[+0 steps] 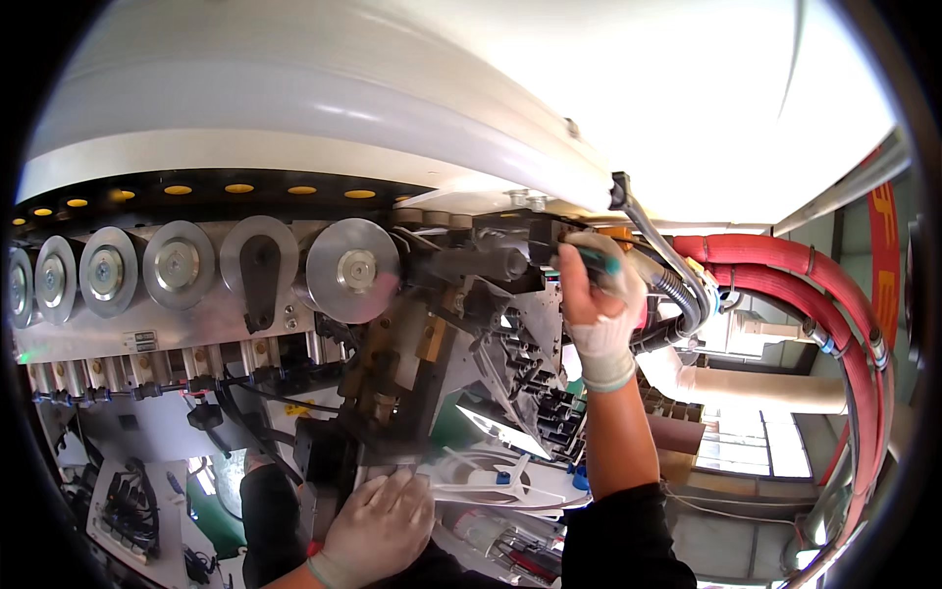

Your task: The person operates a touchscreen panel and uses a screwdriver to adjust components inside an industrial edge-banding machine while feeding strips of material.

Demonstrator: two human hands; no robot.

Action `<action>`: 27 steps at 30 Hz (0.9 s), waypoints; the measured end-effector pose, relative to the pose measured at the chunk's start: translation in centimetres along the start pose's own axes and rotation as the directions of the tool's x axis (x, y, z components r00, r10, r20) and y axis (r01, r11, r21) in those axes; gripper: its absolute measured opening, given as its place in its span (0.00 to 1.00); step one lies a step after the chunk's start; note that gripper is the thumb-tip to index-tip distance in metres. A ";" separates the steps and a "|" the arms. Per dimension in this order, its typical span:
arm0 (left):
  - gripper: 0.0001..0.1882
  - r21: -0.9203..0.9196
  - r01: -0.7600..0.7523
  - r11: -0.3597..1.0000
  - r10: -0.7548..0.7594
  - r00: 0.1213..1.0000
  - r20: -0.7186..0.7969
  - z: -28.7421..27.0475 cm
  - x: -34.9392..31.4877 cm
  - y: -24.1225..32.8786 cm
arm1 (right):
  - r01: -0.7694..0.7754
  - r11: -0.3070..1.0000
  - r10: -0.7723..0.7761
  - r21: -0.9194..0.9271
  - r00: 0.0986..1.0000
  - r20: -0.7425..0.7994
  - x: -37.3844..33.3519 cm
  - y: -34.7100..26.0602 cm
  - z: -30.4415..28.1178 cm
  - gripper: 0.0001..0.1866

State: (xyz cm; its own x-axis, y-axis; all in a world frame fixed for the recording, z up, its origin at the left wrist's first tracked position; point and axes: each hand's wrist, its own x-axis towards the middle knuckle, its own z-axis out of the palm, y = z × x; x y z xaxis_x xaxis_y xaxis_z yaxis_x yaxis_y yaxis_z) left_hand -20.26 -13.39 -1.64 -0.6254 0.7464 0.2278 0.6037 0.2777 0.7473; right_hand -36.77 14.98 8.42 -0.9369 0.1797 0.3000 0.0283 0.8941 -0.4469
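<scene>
My right hand (608,319), in a thin pale glove, is raised at the right of the machine. Its fingers are closed round a green-and-black tool handle (599,260); the tool's working end cannot be made out. Close by on the left is a dark cylindrical part (481,263) of the machine, blurred. Low in the middle, my left hand (378,530), gloved too, has its fingers bent over the lower end of a tilted metal machine unit (388,368). Its fingertips are partly hidden. This unit, with brass-coloured blocks, looks smeared by motion.
A row of round metal discs (180,257) runs along the machine at the left. Thick red hoses (785,260) curve down the right side. Overhead hangs a white cover (471,59) with a pale tube under it. Black cables and a white spoked wheel (486,476) sit below.
</scene>
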 end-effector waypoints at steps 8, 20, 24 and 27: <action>0.16 0.036 0.014 0.999 -0.013 1.000 -0.014 0.2 -0.3 0.5 | -0.111 0.977 0.151 0.184 0.963 -0.221 -11.5 -1.2 -11.3 0.13; 0.16 0.231 -0.020 0.973 0.030 0.999 -0.038 1.5 -0.6 2.4 | -0.275 0.382 0.754 0.882 0.645 -0.125 -37.8 0.1 -15.9 0.23; 0.15 0.385 -0.010 0.923 0.027 0.999 -0.039 2.6 -0.7 2.6 | -0.459 0.176 0.711 0.871 0.671 0.210 -43.1 2.4 -13.0 0.29; 0.15 0.510 0.015 0.860 0.009 0.999 -0.045 3.3 -0.8 3.2 | -0.605 0.172 0.658 0.777 0.658 0.366 -45.7 6.5 -9.3 0.25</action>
State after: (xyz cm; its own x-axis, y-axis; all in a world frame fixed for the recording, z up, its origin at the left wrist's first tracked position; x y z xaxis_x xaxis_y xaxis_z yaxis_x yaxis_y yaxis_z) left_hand -16.24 -11.12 -1.47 -0.6415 0.7211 0.2619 0.7618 0.5586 0.3281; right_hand 9.45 16.37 -0.31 -0.7254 0.5563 -0.4054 0.3010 -0.2733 -0.9136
